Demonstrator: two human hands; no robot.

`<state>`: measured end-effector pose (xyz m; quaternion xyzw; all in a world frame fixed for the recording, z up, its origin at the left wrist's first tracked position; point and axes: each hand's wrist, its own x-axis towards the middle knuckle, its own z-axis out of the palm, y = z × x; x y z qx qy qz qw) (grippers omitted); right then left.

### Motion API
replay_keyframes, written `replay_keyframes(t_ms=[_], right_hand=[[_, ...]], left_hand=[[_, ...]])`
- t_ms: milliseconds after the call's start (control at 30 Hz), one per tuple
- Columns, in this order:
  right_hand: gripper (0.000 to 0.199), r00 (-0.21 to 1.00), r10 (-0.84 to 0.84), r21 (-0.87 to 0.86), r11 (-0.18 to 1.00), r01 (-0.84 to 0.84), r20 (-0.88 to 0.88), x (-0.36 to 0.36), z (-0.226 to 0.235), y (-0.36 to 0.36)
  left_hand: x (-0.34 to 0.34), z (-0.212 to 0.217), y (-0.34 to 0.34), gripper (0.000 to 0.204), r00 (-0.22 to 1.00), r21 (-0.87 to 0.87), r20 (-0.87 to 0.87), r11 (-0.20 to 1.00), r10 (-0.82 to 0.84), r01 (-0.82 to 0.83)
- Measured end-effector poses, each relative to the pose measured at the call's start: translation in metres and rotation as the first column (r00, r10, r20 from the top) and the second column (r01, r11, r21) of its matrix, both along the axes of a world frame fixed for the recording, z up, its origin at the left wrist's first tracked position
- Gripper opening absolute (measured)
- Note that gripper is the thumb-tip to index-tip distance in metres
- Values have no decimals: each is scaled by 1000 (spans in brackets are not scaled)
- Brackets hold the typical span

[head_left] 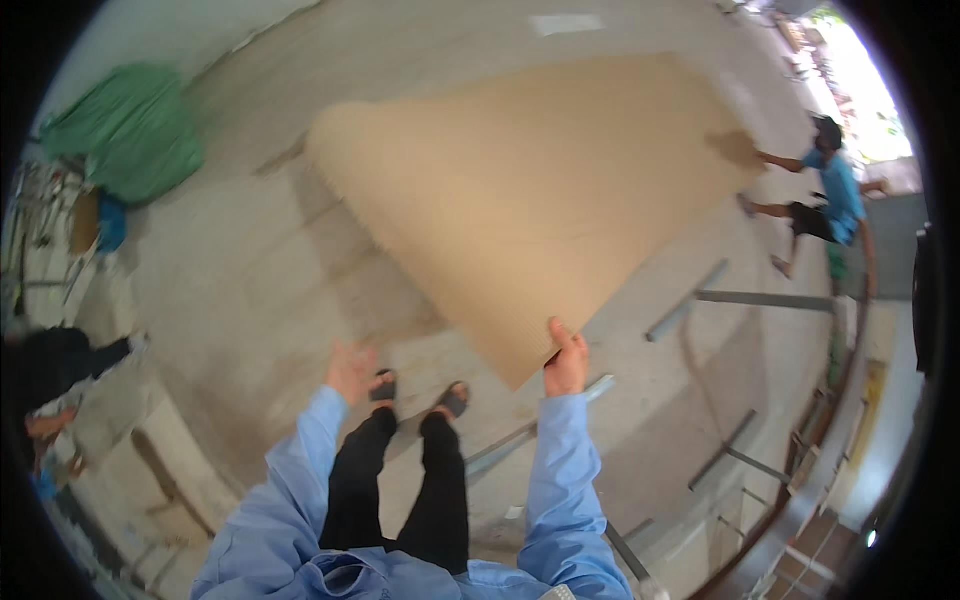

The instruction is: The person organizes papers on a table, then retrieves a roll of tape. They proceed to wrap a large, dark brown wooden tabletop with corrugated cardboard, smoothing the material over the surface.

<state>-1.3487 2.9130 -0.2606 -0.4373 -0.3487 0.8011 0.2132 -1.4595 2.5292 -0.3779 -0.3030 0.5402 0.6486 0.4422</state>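
Observation:
A large tan corrugated cardboard sheet (540,180) stretches out in front of me, above the concrete floor. My right hand (567,362) grips its near edge close to the corner, thumb on top and the other fingers mostly hidden underneath. To the left of that corner, my left hand (352,370) is off the sheet and holds nothing; its fingers are spread and slightly blurred. On the far right, a co-worker in a blue shirt (840,195) reaches one hand to the sheet's right edge.
A green covered bundle (130,130) lies at the far left. Metal bars (765,300) rest on the right, and another bar (505,447) lies near my feet. Another person's dark-clothed leg (70,365) shows at the left rim. A pale flat piece (566,24) lies at the back.

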Motion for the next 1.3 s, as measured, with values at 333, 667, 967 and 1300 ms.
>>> replay_keyframes(t_ms=[333,667,967,1300], right_hand=[[29,999,-50,147,988,47,14,113,277,-12],[39,954,-174,111,972,206,-243,155,360,-72],[31,832,-434,259,896,360,345,333,320,-254],[27,594,-767,314,642,700,244,485,294,-446]], left_hand=[[-47,133,203,91,970,530,158,812,187,-243],[-193,338,206,52,788,528,-615,732,-21,430],[-170,592,224,40,728,779,-616,366,301,508],[-42,855,256,41,749,770,-538,-137,386,624]])
